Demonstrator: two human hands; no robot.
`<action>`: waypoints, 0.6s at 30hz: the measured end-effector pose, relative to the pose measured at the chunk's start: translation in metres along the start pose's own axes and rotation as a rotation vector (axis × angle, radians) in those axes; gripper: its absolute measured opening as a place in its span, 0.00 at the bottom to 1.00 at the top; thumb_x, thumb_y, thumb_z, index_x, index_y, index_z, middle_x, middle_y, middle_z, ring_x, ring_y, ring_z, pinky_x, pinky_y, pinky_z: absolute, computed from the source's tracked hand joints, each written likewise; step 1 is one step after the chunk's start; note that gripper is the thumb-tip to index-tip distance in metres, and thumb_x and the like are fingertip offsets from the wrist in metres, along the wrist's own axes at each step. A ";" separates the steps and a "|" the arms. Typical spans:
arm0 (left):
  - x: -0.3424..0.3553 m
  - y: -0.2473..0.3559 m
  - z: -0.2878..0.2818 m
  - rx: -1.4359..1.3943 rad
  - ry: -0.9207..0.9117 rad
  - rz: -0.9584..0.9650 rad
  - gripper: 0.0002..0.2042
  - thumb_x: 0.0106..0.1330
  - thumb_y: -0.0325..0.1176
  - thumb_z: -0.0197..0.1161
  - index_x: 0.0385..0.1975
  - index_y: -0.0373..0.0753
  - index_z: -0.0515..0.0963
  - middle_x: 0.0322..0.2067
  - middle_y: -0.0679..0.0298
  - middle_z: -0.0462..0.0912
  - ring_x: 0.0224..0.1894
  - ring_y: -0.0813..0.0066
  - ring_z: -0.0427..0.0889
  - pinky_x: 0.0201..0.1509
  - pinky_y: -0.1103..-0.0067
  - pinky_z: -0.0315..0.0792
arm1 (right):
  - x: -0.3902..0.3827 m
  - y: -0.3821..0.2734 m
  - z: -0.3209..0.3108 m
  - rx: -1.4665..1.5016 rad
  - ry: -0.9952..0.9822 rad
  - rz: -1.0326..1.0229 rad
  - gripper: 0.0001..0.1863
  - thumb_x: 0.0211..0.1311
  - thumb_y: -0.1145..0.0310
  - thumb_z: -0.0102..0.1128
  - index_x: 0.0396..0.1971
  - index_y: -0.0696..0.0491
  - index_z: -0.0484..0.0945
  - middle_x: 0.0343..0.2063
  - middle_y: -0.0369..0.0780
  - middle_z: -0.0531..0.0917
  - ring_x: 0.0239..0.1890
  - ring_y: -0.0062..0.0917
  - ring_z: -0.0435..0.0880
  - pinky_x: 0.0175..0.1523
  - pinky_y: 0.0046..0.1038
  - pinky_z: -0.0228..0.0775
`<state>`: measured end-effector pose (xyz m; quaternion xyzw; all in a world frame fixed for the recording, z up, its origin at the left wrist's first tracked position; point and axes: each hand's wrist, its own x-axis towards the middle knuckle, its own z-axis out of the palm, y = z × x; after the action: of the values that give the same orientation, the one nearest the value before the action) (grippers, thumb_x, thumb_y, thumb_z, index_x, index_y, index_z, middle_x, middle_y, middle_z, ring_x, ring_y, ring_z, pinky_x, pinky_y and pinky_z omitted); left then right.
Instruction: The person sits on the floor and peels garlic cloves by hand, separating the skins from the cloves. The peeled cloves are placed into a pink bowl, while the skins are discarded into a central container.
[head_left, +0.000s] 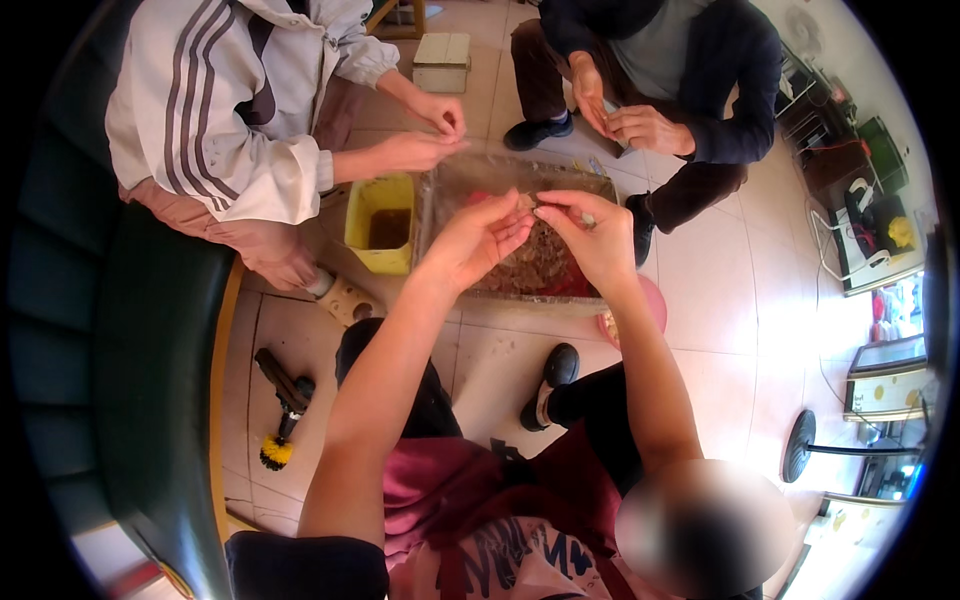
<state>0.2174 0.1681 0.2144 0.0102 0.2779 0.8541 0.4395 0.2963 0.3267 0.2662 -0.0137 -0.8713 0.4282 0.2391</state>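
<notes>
Above a large clear-walled tub (pixel 440 190), my left hand (pixel 480 238) and my right hand (pixel 597 235) meet, fingertips almost touching. Both are closed in a pinch around a small brownish piece (pixel 527 203), too small for me to name. In the tub lies a heap of brown, flaky pieces (pixel 535 262), with something red showing at its edges; my hands cover part of it. A yellow square bucket (pixel 382 255) with brown contents stands against the tub's left side. Partly behind my right wrist is a pink round bowl (pixel 652 302) holding pale pieces.
A person in a white striped jacket (pixel 215 120) sits at far left, another in dark sleeves (pixel 735 110) at far right; both work with their hands. A lidded box (pixel 441 62) lies behind. A yellow-brush power tool (pixel 285 410) rests on the floor beside a green sofa (pixel 150 370).
</notes>
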 end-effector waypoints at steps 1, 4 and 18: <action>-0.002 0.000 0.002 0.017 -0.008 0.011 0.10 0.67 0.34 0.59 0.43 0.35 0.75 0.36 0.65 0.79 0.38 0.79 0.80 0.43 0.85 0.77 | -0.001 0.003 0.001 -0.007 0.003 -0.054 0.11 0.48 0.70 0.70 0.33 0.54 0.84 0.19 0.39 0.78 0.19 0.21 0.74 0.28 0.22 0.68; -0.002 -0.004 0.004 0.113 -0.014 0.067 0.13 0.67 0.35 0.59 0.45 0.33 0.75 0.39 0.63 0.79 0.40 0.77 0.79 0.46 0.82 0.76 | -0.001 0.003 0.001 -0.059 0.006 -0.149 0.09 0.49 0.72 0.69 0.32 0.54 0.84 0.20 0.40 0.79 0.19 0.24 0.77 0.28 0.23 0.69; -0.004 -0.007 0.009 0.504 0.095 0.188 0.14 0.65 0.37 0.62 0.43 0.32 0.78 0.35 0.63 0.82 0.36 0.79 0.81 0.40 0.85 0.77 | -0.001 0.004 0.001 -0.138 -0.015 -0.221 0.05 0.45 0.77 0.65 0.24 0.57 0.79 0.19 0.40 0.78 0.19 0.27 0.78 0.26 0.24 0.69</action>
<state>0.2274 0.1725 0.2199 0.1049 0.5001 0.7944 0.3284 0.2958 0.3281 0.2628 0.0693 -0.8968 0.3382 0.2767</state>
